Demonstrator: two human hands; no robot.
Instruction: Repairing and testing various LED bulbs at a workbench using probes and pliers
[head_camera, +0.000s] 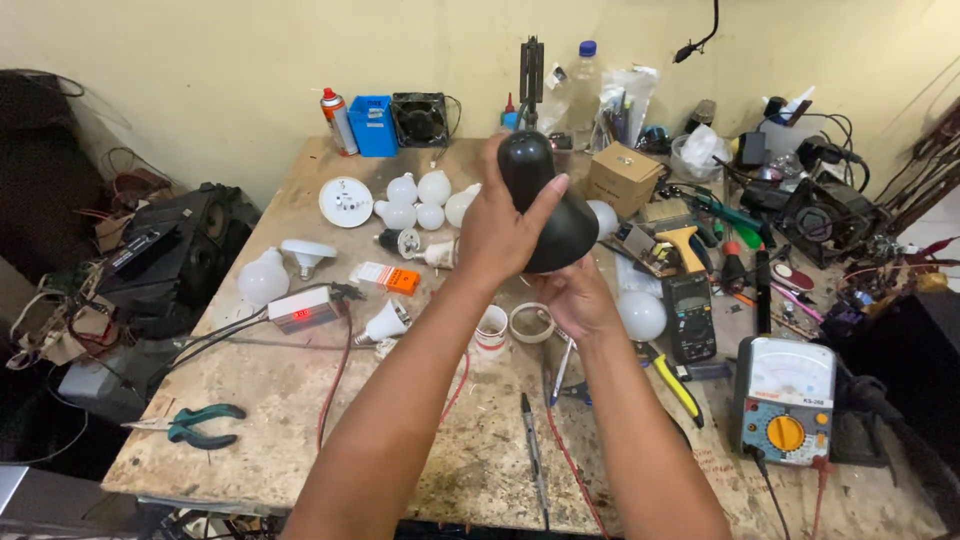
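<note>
Left hand (497, 232) wraps its fingers shut around the black shade (545, 203), held above the desk (300, 420) centre; right hand (577, 298) cups it from 5 o'clock, fingers hidden; a slip could drop it onto bulbs (425, 200) at 10 o'clock.

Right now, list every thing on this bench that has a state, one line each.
black lamp shade: lifted off the bench, held in both hands
left hand: gripping the shade's neck
right hand: supporting the shade from below
small meter box: on, red digits lit
analog multimeter: lying flat, leads plugged in
green pliers: lying on the bench, handles apart
white bulb domes: loose on the bench
</note>
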